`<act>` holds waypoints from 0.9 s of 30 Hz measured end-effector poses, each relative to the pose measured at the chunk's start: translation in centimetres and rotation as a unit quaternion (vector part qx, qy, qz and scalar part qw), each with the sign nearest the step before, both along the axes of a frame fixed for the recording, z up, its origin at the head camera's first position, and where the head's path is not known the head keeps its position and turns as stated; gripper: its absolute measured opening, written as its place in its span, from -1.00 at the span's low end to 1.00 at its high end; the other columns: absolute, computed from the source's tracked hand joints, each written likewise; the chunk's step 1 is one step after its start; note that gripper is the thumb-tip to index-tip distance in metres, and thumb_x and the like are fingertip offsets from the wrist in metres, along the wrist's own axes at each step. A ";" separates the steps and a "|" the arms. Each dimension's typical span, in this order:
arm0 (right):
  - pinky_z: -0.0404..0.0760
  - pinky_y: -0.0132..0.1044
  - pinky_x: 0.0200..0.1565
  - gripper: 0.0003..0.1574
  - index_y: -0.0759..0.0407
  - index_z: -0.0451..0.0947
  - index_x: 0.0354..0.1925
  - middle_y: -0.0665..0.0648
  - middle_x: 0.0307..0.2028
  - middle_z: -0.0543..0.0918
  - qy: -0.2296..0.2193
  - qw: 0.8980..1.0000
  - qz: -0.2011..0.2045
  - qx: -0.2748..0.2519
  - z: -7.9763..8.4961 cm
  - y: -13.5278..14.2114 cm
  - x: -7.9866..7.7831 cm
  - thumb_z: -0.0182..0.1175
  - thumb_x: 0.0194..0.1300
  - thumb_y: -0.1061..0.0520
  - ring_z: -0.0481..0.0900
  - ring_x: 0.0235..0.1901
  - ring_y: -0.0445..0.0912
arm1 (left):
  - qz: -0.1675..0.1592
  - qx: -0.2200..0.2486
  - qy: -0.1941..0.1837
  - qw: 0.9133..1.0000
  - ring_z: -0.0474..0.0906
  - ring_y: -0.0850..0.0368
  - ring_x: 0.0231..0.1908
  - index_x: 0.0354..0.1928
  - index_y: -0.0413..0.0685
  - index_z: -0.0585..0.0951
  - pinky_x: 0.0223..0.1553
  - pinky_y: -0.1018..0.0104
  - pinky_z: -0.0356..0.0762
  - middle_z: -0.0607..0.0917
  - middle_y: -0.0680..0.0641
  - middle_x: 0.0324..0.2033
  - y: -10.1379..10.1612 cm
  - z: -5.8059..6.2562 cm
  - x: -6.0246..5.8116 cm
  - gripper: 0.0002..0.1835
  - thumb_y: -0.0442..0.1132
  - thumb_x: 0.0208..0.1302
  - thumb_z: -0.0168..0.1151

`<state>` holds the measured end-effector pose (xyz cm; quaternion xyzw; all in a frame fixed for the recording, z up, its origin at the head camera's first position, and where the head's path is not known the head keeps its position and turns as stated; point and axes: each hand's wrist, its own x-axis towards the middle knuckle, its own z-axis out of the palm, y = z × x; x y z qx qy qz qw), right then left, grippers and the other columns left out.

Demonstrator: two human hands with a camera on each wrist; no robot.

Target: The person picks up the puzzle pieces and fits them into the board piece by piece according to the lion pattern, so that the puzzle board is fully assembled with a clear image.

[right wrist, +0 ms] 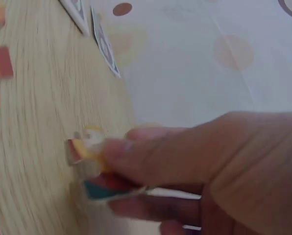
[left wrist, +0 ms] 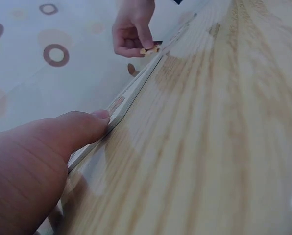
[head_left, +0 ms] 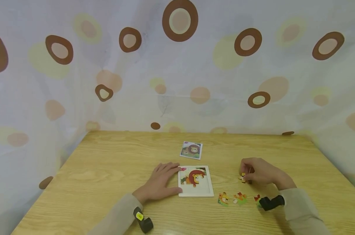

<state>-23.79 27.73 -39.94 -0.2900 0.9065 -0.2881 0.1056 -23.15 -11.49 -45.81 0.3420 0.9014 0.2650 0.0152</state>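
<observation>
A white-rimmed jigsaw tray (head_left: 196, 195) lies on the table, with a partly assembled lion picture inside. My left hand (head_left: 161, 182) rests at its left side, fingers spread, the fingertips and thumb touching the rim. In the left wrist view the thumb (left wrist: 85, 129) presses on the tray's edge. To the right of the tray, my right hand (head_left: 262, 171) pinches a small jigsaw piece (head_left: 243, 178) between thumb and fingers. Seen from the right wrist, the piece (right wrist: 107, 186) shows yellow, white, red and teal; blur hides its exact outline.
Loose jigsaw pieces (head_left: 223, 198) lie in a row right of the tray, another piece (head_left: 240, 198) among them; one (head_left: 257, 197) is partly behind the right wrist camera (head_left: 271, 202). A lion picture card (head_left: 192, 150) lies behind the tray. A patterned curtain (head_left: 177, 111) borders the table's back.
</observation>
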 end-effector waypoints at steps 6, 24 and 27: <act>0.55 -0.39 -0.50 -0.88 0.15 0.51 -0.30 -0.02 -0.45 0.64 0.024 0.998 -0.013 -0.064 -0.9 -1.4 -0.6 0.29 0.25 0.20 0.56 -0.56 -0.27 | -0.001 0.003 -0.001 1.000 0.07 -0.13 0.43 0.39 -0.04 0.33 0.42 -0.24 -0.16 0.28 -0.06 0.41 0.1 0.1 -0.1 -0.21 0.21 0.20 0.22; 0.56 -0.39 -0.48 -0.97 0.19 0.54 -0.25 0.09 -0.41 0.66 -0.008 0.992 0.019 -0.124 -1.9 -8.3 -1.0 0.18 0.32 0.29 0.60 -0.50 -0.18 | -0.006 0.008 0.000 1.000 0.07 -0.15 0.43 0.38 -0.01 0.34 0.42 -0.25 -0.18 0.29 -0.06 0.40 0.1 0.0 -0.3 -0.22 0.20 0.20 0.22; 0.57 -0.40 -0.46 -0.96 0.19 0.55 -0.25 0.08 -0.41 0.67 -0.016 0.992 0.031 -0.123 -2.0 -9.1 -0.9 0.20 0.31 0.28 0.59 -0.51 -0.20 | -0.005 0.006 -0.005 1.000 0.07 -0.15 0.43 0.39 0.00 0.33 0.42 -0.24 -0.18 0.29 -0.06 0.41 0.1 -0.1 -0.2 -0.22 0.21 0.20 0.22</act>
